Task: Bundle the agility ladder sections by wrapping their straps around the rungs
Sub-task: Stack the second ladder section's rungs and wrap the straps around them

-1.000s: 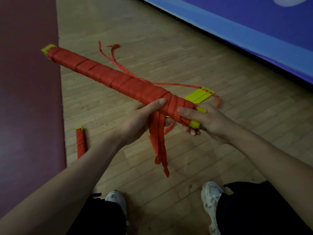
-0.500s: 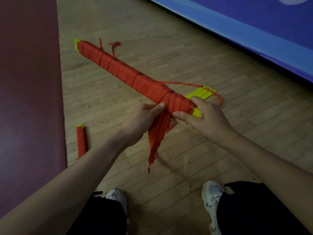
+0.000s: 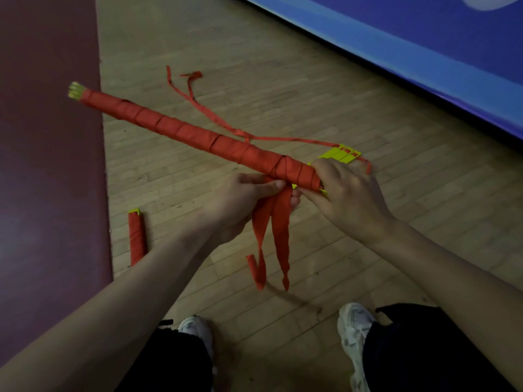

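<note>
Pinching strap ends (image 3: 272, 222), L hand (image 3: 240, 203); R hand (image 3: 346, 193) curled round bundle (image 3: 184, 131).

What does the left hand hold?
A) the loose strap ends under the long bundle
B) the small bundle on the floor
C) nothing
A: the left hand pinches the loose strap ends just under the long bundle, whose near end the right hand grips.

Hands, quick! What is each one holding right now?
Left hand: pinches the loose red straps.
Right hand: grips the near end of the wrapped bundle.
</note>
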Available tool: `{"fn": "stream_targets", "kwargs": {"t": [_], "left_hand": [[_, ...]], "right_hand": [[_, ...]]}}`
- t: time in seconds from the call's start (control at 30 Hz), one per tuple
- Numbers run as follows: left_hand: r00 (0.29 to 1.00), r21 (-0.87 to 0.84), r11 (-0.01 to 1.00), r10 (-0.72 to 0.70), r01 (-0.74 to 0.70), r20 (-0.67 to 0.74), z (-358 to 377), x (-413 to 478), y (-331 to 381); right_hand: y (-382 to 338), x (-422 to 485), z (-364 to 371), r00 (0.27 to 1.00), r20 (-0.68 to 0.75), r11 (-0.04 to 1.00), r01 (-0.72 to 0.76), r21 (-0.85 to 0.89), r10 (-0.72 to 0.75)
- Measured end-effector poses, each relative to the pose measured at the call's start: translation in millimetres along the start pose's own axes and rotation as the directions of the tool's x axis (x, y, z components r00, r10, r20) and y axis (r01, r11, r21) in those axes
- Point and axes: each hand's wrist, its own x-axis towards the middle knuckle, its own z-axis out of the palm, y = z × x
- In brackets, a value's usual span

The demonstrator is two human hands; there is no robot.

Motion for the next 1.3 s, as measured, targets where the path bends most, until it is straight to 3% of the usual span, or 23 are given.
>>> {"fn": "stream_targets", "kwargs": {"t": [0.17, 0.33, 0.5, 0.77, 0.87, 0.93, 1.0, 1.1, 1.3], "left_hand": [[1.000, 0.045, 0.999, 0.024, -0.024, -0.001, 1.3, -6.4, 5.2], [0.977, -0.038, 0.998, -0.055, 0.048, -0.204, 10.1, -6.6, 1.7], [0.970, -0.103, 0.995, -0.031, 0.006, -0.242, 14.1, -6.2, -3.4], [0.961, -0.067, 0.991, 0.095, -0.116, -0.258, 12.1, -3.1, -9.0], [0.962, -0.052, 0.992, 0.097, -0.113, -0.254, 9.7, -3.4, -9.2], [0.964, -0.035, 0.993, 0.098, -0.110, -0.247, 5.7, -3.6, -7.7], [0.975, -0.012, 0.996, 0.085, -0.090, -0.207, 2.3, -4.1, -4.4], [0.987, 0.002, 0.998, 0.067, -0.068, -0.145, 0.3, -2.2, -3.2], [1.000, 0.060, 0.998, 0.024, -0.024, 0.000, -4.8, 4.1, -0.2]], "right_hand": [[0.1, 2.1, 4.1, 1.000, -0.006, 1.000, 0.021, -0.019, -0.021], [-0.9, 3.1, 9.7, 0.991, -0.068, 0.992, 0.110, -0.065, -0.114], [0.9, 1.3, 11.8, 0.989, -0.086, 0.992, 0.120, -0.033, -0.122], [-0.4, -2.1, 6.3, 1.000, 0.009, 0.985, -0.006, 0.171, 0.005], [7.0, -1.7, 4.2, 0.988, 0.152, 0.957, -0.077, 0.281, 0.035], [13.7, 3.2, -2.6, 0.952, 0.300, 0.907, -0.174, 0.384, 0.055], [18.3, 8.8, -9.5, 0.902, 0.424, 0.768, -0.325, 0.552, 0.077], [22.8, 13.7, -6.2, 0.882, 0.446, 0.557, -0.449, 0.698, 0.152], [34.8, 25.2, 3.4, 0.885, 0.455, 0.473, -0.444, 0.761, 0.100]]}}
